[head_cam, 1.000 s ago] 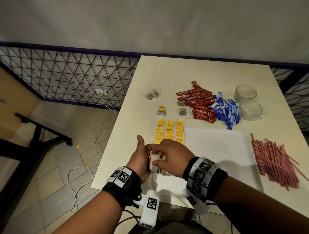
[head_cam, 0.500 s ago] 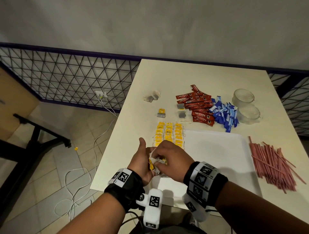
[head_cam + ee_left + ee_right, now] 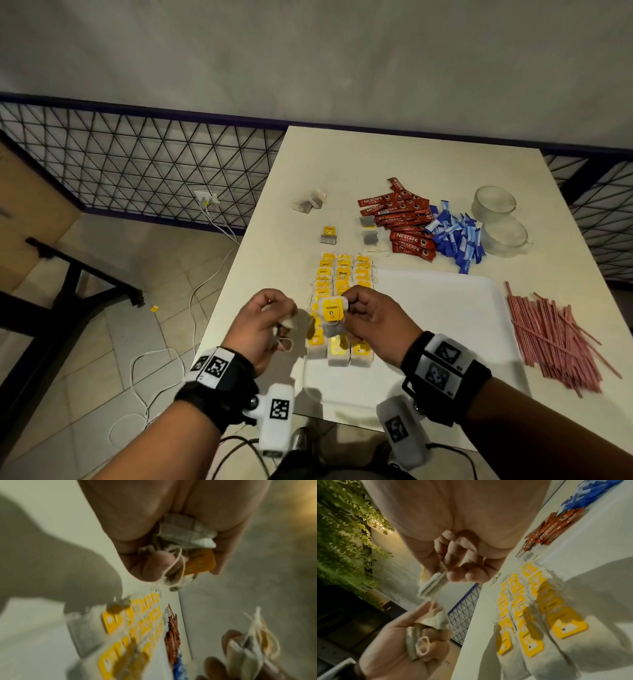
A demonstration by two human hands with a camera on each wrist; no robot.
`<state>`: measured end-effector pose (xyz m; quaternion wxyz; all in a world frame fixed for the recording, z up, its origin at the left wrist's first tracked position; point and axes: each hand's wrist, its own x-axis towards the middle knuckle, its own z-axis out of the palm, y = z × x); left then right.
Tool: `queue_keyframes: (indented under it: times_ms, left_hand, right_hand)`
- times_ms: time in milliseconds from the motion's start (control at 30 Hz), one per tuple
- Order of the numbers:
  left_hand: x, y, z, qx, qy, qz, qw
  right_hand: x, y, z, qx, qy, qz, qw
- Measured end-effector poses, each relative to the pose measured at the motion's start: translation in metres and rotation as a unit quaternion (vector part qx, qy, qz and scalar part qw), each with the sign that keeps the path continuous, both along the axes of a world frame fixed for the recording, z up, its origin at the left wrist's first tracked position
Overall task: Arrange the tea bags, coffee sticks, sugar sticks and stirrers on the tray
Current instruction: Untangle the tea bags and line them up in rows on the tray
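Both hands work at the lower centre of the head view. Our right hand pinches a single paper tea bag with a yellow square tag between thumb and curled fingers, holding it above the near end of the rows. Our left hand is curled round a small bundle of white tea bags with loose strings; the left wrist view confirms bags, a string and a yellow tag inside the fist.

Progress, as we judge it:

1. Tea bags: three rows of yellow-tagged tea bags lie along the left edge of the flat white rectangular tray. This step is under way. Several stray tea bags lie on the cream table, above the tray in the frame.
2. Coffee sticks: the pile of red coffee sticks lies on the table beyond the tray. Not started.
3. Sugar sticks: the heap of blue sugar sticks lies beside the red pile. Not started.
4. Stirrers: the bundle of thin red stirrers lies right of the tray. Not started.
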<state>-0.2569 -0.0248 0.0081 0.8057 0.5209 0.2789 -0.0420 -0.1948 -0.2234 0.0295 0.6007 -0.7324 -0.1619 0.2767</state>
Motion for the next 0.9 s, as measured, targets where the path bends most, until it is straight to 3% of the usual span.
queue_keyframes:
  times_ms: [133,400,567,667,767,900]
  left_hand:
    - [-0.003,0.002,0.019,0.189,-0.061,-0.152,0.968]
    - [0.000,-0.006,0.025,0.271,-0.039,-0.199,0.941]
    - [-0.004,0.002,0.010,0.352,0.004,-0.262,0.899]
    - [-0.003,0.009,-0.004,0.388,0.057,-0.338,0.856]
    - [-0.001,0.009,-0.014,0.405,0.090,-0.395,0.820]
    - [0.008,-0.001,-0.025,0.438,0.119,-0.436,0.777]
  right_hand:
    - [0.001,0.002,-0.004,-0.017,-0.023,0.001,1.000]
    - [-0.001,0.012,-0.013,-0.040,-0.036,0.005,0.999]
    - [-0.004,0.016,-0.023,-0.107,-0.011,0.010,0.994]
    - [-0.003,0.006,-0.033,-0.235,-0.065,0.053,0.968]
    - [-0.002,-0.007,-0.040,-0.354,-0.144,0.123,0.916]
    - [-0.004,-0.012,-0.047,-0.408,-0.173,0.151,0.884]
